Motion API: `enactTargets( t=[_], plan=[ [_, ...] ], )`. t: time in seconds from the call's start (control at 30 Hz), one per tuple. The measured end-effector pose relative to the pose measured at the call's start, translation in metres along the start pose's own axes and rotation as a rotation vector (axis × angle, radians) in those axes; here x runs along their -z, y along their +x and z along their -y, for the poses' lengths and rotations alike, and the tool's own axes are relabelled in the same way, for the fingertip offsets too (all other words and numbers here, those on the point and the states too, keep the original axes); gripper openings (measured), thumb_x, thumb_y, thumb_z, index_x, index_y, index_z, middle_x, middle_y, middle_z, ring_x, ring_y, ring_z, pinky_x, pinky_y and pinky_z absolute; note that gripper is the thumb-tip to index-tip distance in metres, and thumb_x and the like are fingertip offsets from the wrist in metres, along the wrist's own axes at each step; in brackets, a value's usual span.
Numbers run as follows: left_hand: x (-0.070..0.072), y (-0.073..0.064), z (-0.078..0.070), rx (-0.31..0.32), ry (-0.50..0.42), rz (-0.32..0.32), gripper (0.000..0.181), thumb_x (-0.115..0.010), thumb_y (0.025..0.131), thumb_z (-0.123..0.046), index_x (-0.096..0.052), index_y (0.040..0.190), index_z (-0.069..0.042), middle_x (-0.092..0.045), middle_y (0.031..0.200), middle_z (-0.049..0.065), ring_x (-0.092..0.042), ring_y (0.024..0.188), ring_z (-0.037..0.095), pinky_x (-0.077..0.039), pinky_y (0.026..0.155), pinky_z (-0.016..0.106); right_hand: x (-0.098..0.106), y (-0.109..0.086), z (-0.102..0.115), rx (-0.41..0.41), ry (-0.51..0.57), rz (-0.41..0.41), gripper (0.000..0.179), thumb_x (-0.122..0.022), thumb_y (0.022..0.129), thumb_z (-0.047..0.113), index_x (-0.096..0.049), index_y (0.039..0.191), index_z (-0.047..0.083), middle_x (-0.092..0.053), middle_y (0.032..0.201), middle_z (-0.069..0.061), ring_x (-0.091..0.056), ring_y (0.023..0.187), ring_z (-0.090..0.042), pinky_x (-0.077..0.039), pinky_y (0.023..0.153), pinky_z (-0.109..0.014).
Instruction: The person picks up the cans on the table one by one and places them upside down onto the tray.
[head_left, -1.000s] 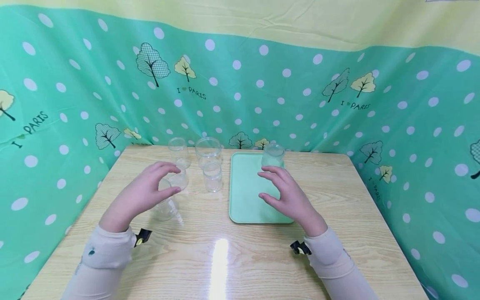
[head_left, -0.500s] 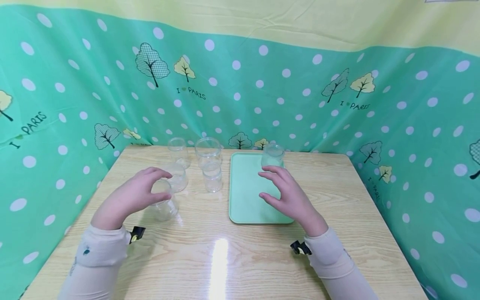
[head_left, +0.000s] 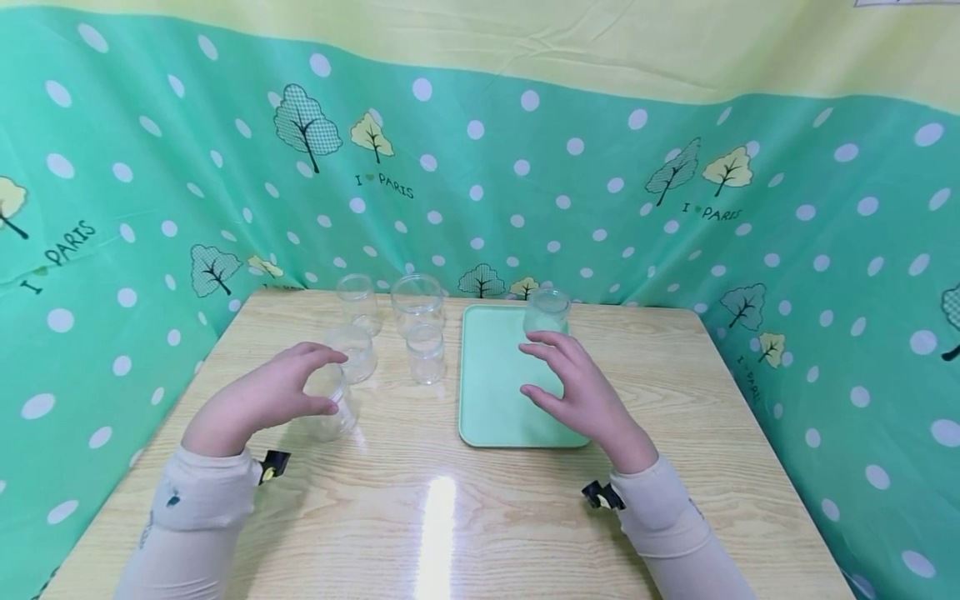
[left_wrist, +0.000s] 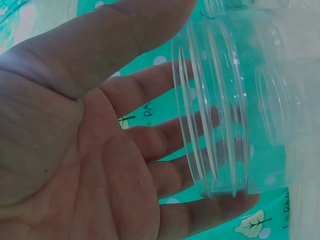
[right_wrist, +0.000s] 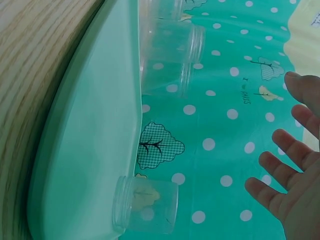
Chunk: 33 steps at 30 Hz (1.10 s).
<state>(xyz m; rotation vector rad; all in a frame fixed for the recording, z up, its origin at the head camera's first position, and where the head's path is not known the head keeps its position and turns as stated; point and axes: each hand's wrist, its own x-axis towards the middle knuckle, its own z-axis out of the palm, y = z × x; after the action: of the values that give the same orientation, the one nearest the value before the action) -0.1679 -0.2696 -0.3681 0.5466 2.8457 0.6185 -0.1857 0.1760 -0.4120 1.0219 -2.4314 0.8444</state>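
My left hand (head_left: 266, 396) curves loosely over the top of a clear plastic jar (head_left: 337, 422), the nearest one at the left of the table. In the left wrist view the thumb passes above the jar's threaded rim (left_wrist: 212, 110), and the straight fingers show through the clear wall behind it. Above a pale green tray (head_left: 487, 408), my right hand (head_left: 588, 400) hovers with fingers spread and holds nothing. Another clear jar (right_wrist: 152, 206) stands mouth down at the tray's back right corner, beyond that hand.
Several more clear jars stand left of the tray: a wide one (head_left: 417, 304), a tall one (head_left: 357, 304), a small one (head_left: 425, 354) and a squat one (head_left: 356, 354). A green dotted cloth (head_left: 480, 183) hangs behind and beside the wooden table (head_left: 360, 517).
My left hand has shifted left and down, from over the squat jar to the rim of the nearest left jar. The right hand stays put above the tray.
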Motion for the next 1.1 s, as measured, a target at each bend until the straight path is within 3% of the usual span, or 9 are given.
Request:
enactTargets(
  t=[0.5,0.77,1.1],
  plan=[
    [0.001,-0.001,-0.002,0.019,0.034,-0.012,0.064,-0.084,0.085,-0.027,-0.059,0.14,-0.007,-0.055,0.142,0.021,-0.05,0.131,0.043,-0.046,0.105,0.06,-0.001,-0.002,-0.002,-0.011,0.001,-0.009,0.06,-0.082,0.089,0.019,-0.057,0.143,0.015,-0.05,0.15,-0.009,-0.044,0.14,-0.029,-0.043,0.111,-0.049],
    [0.005,-0.006,-0.003,-0.013,0.04,-0.035,0.061,-0.083,0.085,-0.026,-0.059,0.139,-0.011,-0.056,0.14,0.016,-0.052,0.13,0.039,-0.048,0.104,0.057,0.0,-0.002,-0.004,-0.018,-0.002,0.0,0.059,-0.081,0.09,0.022,-0.057,0.144,0.016,-0.049,0.151,-0.008,-0.043,0.141,-0.028,-0.043,0.112,-0.047],
    [0.003,-0.005,-0.012,-0.103,-0.012,-0.048,0.057,-0.082,0.087,-0.025,-0.059,0.137,-0.014,-0.055,0.139,0.009,-0.053,0.13,0.032,-0.048,0.104,0.052,0.003,-0.001,-0.005,-0.02,-0.013,-0.01,0.06,-0.082,0.089,0.02,-0.057,0.143,0.015,-0.05,0.15,-0.008,-0.044,0.14,-0.029,-0.044,0.112,-0.048]
  ],
)
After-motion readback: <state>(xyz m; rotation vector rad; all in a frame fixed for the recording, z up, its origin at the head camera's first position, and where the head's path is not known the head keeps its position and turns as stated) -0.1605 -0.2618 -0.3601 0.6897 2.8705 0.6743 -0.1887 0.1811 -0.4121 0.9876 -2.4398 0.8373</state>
